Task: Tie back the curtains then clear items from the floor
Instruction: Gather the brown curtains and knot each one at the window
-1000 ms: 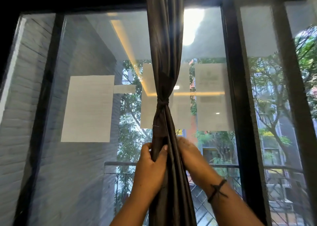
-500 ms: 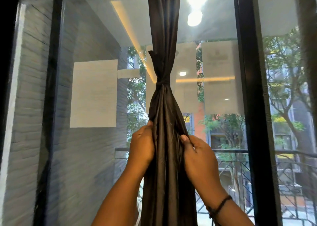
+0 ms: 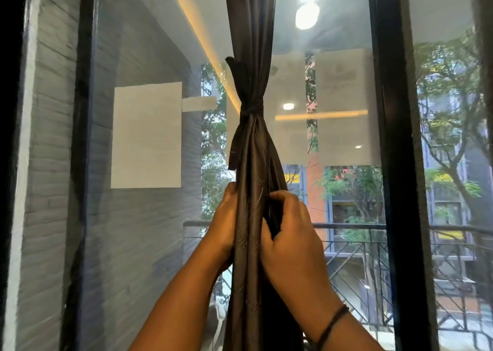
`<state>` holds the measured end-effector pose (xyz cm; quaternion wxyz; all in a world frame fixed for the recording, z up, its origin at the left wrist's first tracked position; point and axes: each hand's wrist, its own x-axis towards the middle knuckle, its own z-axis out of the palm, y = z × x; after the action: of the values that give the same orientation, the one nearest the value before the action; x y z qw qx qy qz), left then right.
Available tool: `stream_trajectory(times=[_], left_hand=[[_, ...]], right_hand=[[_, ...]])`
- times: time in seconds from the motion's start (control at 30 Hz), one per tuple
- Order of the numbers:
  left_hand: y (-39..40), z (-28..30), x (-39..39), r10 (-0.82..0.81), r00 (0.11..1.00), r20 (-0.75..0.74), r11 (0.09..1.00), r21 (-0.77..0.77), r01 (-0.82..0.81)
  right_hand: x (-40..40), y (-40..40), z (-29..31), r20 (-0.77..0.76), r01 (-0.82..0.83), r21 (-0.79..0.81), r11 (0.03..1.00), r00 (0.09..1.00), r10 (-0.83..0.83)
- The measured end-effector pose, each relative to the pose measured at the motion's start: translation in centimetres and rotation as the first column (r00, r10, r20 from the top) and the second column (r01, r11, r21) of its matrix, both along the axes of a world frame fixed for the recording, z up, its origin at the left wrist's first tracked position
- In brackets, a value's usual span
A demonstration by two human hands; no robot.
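Dark curtain, gathered and tied

The curtain point(image 3: 250, 43) hung as one dark brown, slightly glossy bundle before the glass, cinched by a tie point(image 3: 251, 109) of the same cloth (one loose end stuck up left), its folds spreading again below the knot.

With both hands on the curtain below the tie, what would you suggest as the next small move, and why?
Probably let go. The tie already cinches the curtain, and the left hand and right hand only keep a grip on folds below it; floor items remain.
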<state>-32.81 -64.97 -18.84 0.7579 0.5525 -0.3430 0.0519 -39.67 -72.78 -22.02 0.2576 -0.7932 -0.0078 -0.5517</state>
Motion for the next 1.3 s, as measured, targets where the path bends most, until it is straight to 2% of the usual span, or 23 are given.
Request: stream_trajectory(times=[0.1, 0.2, 0.27, 0.3, 0.37, 0.4, 0.47, 0.53, 0.57, 0.6, 0.67, 0.7, 0.73, 0.8, 0.83, 0.87, 0.9, 0.97, 1.03, 1.1, 1.2, 1.3], left_hand=[[-0.3, 0.2, -0.6, 0.031, 0.998, 0.056, 1.0, 0.004, -0.031], [0.2, 0.3, 0.3, 0.177, 0.973, 0.147, 0.984, 0.01, -0.18], [1.4, 0.5, 1.6, 0.361, 0.896, 0.257, 0.928, 0.001, -0.374], [2.3, 0.7, 2.2, 0.488, 0.801, 0.347, 0.861, -0.041, -0.507], [4.6, 1.5, 2.6, 0.636, 0.576, 0.514, 0.72, -0.125, -0.683], [5.6, 2.1, 2.7, 0.644, 0.506, 0.573, 0.678, -0.123, -0.724], [7.1, 3.2, 3.7, 0.631, 0.462, 0.623, 0.631, -0.065, -0.773], [6.7, 3.4, 4.7, 0.643, 0.478, 0.598, 0.577, 0.032, -0.816], [5.5, 3.1, 4.7, 0.628, 0.519, 0.579, 0.59, 0.081, -0.804], [3.9, 2.1, 4.5, 0.582, 0.598, 0.55, 0.648, 0.13, -0.75], [1.3, 0.2, 3.3, 0.47, 0.772, 0.428, 0.777, 0.214, -0.592], [1.2, -0.6, 3.1, 0.453, 0.784, 0.424, 0.792, 0.214, -0.572], [2.4, -0.5, 3.1, 0.484, 0.713, 0.508, 0.718, 0.235, -0.655], [6.7, 1.1, 4.2, 0.534, 0.372, 0.759, 0.371, 0.186, -0.91], [8.8, 2.7, 5.0, 0.513, 0.231, 0.827, 0.243, 0.118, -0.963], [10.3, 4.4, 5.4, 0.474, 0.132, 0.87, 0.19, 0.045, -0.981], [11.1, 6.1, 5.6, 0.442, 0.058, 0.895, 0.185, -0.028, -0.982], [11.3, 8.3, 5.6, 0.411, -0.001, 0.912, 0.195, -0.089, -0.977], [11.1, 8.4, 6.4, 0.387, 0.024, 0.922, 0.214, -0.064, -0.975], [10.8, 6.6, 7.5, 0.357, 0.108, 0.928, 0.239, 0.021, -0.971], [9.9, 4.3, 8.4, 0.321, 0.288, 0.902, 0.345, 0.172, -0.923], [9.3, 4.7, 7.4, 0.378, 0.48, 0.792, 0.42, 0.315, -0.851]], right_hand=[[0.6, -0.3, 0.8, 0.022, -0.182, 0.27, 0.946, 0.983, 0.183], [0.9, -1.2, 1.9, 0.083, -0.334, 0.588, 0.737, 0.931, 0.356], [0.4, -2.5, 2.9, 0.137, -0.373, 0.677, 0.635, 0.911, 0.39], [-0.3, -3.5, 3.5, 0.178, -0.381, 0.668, 0.639, 0.916, 0.359], [-1.9, -5.7, 4.8, 0.243, -0.326, 0.55, 0.769, 0.943, 0.226], [-2.8, -6.5, 5.4, 0.256, -0.3, 0.46, 0.836, 0.946, 0.198], [-3.7, -7.0, 6.2, 0.16, -0.256, 0.292, 0.922, 0.963, 0.217], [-3.1, -5.7, 5.7, -0.076, -0.163, 0.185, 0.969, 0.981, 0.179], [-2.3, -4.4, 5.0, -0.187, -0.146, 0.143, 0.979, 0.967, 0.171], [-1.2, -2.9, 4.0, -0.258, -0.155, 0.099, 0.983, 0.95, 0.176], [0.4, -0.8, 2.0, -0.285, -0.162, 0.01, 0.987, 0.945, 0.158], [0.5, -1.2, 1.8, -0.272, -0.118, -0.018, 0.993, 0.956, 0.109], [0.3, -2.8, 2.1, -0.25, -0.043, -0.032, 0.999, 0.968, 0.034], [-1.1, -7.5, 3.8, -0.199, 0.194, -0.103, 0.976, 0.957, -0.211], [-2.2, -9.6, 5.1, -0.155, 0.312, -0.162, 0.936, 0.929, -0.336], [-3.1, -11.1, 6.4, -0.101, 0.393, -0.225, 0.892, 0.901, -0.423], [-3.6, -12.0, 7.7, -0.038, 0.437, -0.268, 0.858, 0.885, -0.463], [-3.4, -12.4, 9.3, 0.049, 0.447, -0.302, 0.842, 0.889, -0.454], [-2.8, -12.4, 9.8, 0.031, 0.417, -0.323, 0.85, 0.902, -0.431], [-2.3, -12.2, 8.9, -0.093, 0.313, -0.336, 0.888, 0.928, -0.362], [-2.0, -10.2, 8.4, -0.29, 0.101, -0.301, 0.948, 0.937, -0.192], [-2.1, -8.8, 10.2, -0.452, -0.055, -0.156, 0.986, 0.892, -0.022]])
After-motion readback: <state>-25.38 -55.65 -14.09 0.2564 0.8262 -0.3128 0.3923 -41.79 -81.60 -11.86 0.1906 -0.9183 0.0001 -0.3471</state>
